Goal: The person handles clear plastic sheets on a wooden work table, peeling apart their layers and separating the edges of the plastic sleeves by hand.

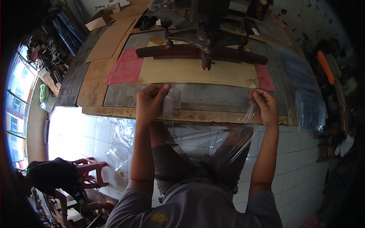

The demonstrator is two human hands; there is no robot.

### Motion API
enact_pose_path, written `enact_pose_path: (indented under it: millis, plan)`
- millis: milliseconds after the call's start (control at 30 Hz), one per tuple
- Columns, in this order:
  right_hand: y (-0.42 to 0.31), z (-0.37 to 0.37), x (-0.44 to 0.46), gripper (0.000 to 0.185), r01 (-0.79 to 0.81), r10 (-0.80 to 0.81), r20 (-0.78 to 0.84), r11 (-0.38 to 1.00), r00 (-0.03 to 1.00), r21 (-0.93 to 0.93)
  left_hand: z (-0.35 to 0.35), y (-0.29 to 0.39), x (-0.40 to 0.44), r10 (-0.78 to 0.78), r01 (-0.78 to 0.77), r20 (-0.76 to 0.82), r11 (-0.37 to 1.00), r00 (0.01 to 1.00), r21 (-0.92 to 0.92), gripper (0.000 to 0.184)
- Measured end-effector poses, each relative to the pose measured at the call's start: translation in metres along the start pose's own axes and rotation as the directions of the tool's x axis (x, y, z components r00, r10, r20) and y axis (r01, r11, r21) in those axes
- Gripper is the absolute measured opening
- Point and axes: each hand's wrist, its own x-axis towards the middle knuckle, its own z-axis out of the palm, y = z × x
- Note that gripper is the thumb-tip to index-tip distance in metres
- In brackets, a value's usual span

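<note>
A clear plastic sheet (207, 138) hangs between my two hands, over the front edge of the work table and down in front of my lap. My left hand (151, 99) pinches its left upper corner between thumb and fingers. On the other side my right hand (265, 104) grips the right upper corner, where the film is gathered into folds. Just beyond both hands lies a pale yellow sheet (197, 71) over a red sheet (123, 67) on the grey table plate. Above them sits a press bar (182, 52) with a dark metal bracket.
The table's worn wooden front edge (182, 114) runs below my hands. Stacked clear plastic sheets (304, 91) drape over the right side. Cardboard (112, 40) lies at the left back. Loose plastic film (121, 140) hangs at left. A person (57, 178) is beside a red stool (93, 171).
</note>
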Motion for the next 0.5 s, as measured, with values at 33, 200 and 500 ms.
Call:
enact_pose_path:
  millis: [33,200,500]
  plan:
    - [0.0,0.001,0.0,0.024,-0.004,0.004,-0.008,1.0,1.0,-0.003,-0.001,0.002,-0.001,-0.013,0.014,-0.009,1.0,1.0,0.028,0.024]
    - [-0.003,0.002,-0.002,0.023,0.01,-0.01,-0.007,1.0,1.0,0.025,-0.001,0.004,-0.001,-0.006,0.01,-0.038,0.996,0.999,0.094,0.022]
    - [0.0,0.006,-0.002,0.021,-0.001,0.002,-0.005,0.994,1.0,0.112,-0.007,0.008,-0.005,-0.018,0.037,-0.1,0.981,0.995,0.19,0.025]
